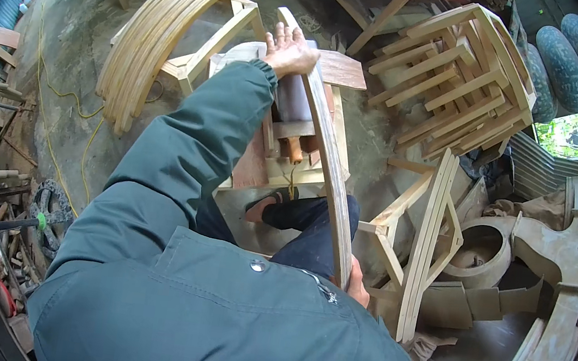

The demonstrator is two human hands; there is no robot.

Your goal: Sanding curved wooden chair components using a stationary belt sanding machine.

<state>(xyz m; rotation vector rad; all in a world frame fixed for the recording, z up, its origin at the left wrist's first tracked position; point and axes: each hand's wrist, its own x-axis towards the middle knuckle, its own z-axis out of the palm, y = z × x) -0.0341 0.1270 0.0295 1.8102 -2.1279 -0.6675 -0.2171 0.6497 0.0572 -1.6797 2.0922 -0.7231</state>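
A long curved wooden slat [331, 157] runs from the upper middle down toward my body. My left hand [289, 50] lies flat on its far end, fingers spread, the green jacket sleeve reaching out to it. My right hand [358, 284] grips the slat's near end close to my chest; only part of that hand shows. Under the slat stands a wooden work stand [283, 169] with a brown sanding drum [292, 100] on it. My foot in a sandal [264, 210] rests below the stand.
A stack of several curved slats [155, 31] lies at the upper left. Wooden chair frames [456, 78] are piled at the upper right, another frame [423, 242] stands at my right, carved pale wooden parts [549, 258] at far right. Tools and a yellow cable [52, 149] lie at left.
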